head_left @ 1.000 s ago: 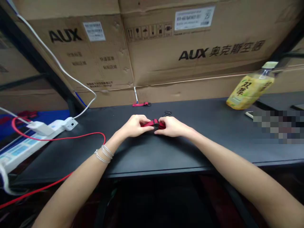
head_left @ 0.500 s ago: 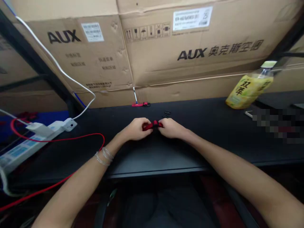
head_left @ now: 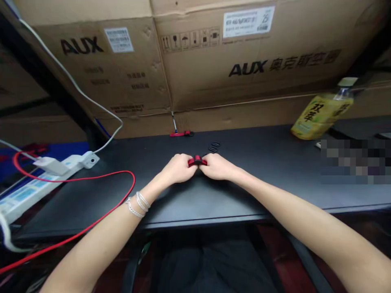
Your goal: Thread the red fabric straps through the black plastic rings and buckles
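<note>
My left hand and my right hand meet over the middle of the black table. Between them is a short red strap with a black buckle on it; the left fingers pinch its left end, the right fingers its right end. A small loop of red webbing stands up at the buckle. Fingers hide both ends of the strap. Just behind my right hand lie black slider buckles. Farther back, against the cardboard, rests another red strap piece with a black end.
Large cardboard boxes wall off the back of the black table. At left sits a white power strip with a plug, a white cable and a red cable. A yellow drink bottle leans at right, near a blurred-out patch.
Both hands have shifted very slightly, and the strap has turned so more of its red webbing and black buckle show. The grip on it stays. The picture is darker at the back.
</note>
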`<state>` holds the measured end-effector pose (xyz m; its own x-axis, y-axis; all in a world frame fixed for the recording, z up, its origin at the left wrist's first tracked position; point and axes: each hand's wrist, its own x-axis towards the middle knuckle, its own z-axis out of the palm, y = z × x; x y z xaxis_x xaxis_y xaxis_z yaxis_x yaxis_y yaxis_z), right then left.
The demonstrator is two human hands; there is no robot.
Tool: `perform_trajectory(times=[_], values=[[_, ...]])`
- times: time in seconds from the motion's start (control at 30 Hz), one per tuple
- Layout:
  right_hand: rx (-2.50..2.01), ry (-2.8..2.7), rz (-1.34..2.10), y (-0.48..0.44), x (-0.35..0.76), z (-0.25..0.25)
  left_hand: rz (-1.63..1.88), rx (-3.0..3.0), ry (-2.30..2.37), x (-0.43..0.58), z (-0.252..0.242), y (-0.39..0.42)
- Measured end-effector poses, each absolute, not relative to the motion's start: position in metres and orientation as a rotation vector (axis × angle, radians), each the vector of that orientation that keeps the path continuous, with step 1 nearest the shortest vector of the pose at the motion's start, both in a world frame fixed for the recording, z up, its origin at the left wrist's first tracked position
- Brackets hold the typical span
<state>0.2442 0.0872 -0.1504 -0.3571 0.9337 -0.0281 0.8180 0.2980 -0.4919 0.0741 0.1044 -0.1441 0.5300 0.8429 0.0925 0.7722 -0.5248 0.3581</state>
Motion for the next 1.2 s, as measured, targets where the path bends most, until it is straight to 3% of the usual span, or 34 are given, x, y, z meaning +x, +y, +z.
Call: perform_trajectory(times=[0.4,0.73,1.2], values=[[-1.609,-2.281,0.721,0.085,0.244,-0.146,0.420,2.527,1.410,0.074,-0.140,0.103],[-1.246,-2.241,0.692,0.083,0.248,-0.150,0.137,2.691,1.611,0.073,-0.136,0.103],[-1.431,-2.294,0.246,0.065,0.229,-0.147,0.064,3.012,1.556,0.089,-0.139,0.078]])
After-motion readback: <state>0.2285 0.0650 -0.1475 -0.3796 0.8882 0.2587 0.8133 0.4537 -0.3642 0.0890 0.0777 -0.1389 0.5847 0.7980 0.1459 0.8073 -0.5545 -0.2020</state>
